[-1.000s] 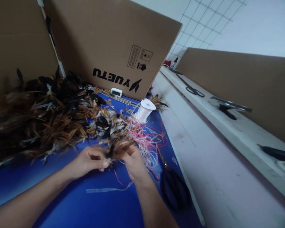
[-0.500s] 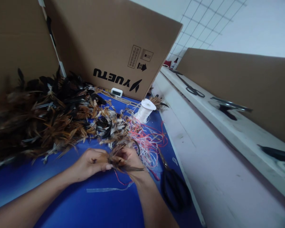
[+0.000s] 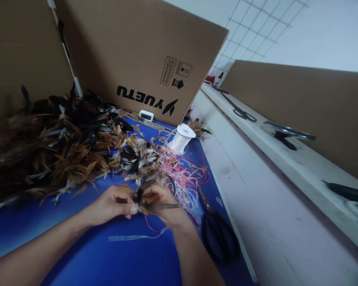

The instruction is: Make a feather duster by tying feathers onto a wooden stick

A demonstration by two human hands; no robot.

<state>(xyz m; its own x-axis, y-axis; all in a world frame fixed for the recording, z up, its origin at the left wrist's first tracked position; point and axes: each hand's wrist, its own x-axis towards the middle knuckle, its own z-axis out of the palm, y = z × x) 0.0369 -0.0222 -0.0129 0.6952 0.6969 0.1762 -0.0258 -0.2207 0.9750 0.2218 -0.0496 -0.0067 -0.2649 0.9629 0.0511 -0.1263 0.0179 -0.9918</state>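
My left hand [image 3: 115, 204] pinches the base of a small feather bundle [image 3: 150, 200], brown and black, between thumb and fingers. The bundle fans out to the right, across my right hand [image 3: 167, 200]. Feathers cover most of my right fingers, so their grip is hidden. A thin pink string [image 3: 149, 224] hangs below the bundle, and a clear flat strip [image 3: 131, 238] lies on the blue table [image 3: 113, 264] beneath. Just beyond the hands spreads a large heap of loose brown, black and white feathers [image 3: 77, 155].
Right of my hands lie tangled pink and white strings [image 3: 185, 178] and black-handled scissors [image 3: 219, 234]. A white spool [image 3: 181, 139] stands behind them. Cardboard boxes [image 3: 131, 51] wall the back. Along the right, a white ledge [image 3: 265, 139] carries more scissors [image 3: 244, 115] and tools.
The feather bundle has turned slightly, and its dark tied-looking base shows more clearly. My left fingers have shifted a little at its base. Everything else stays put.
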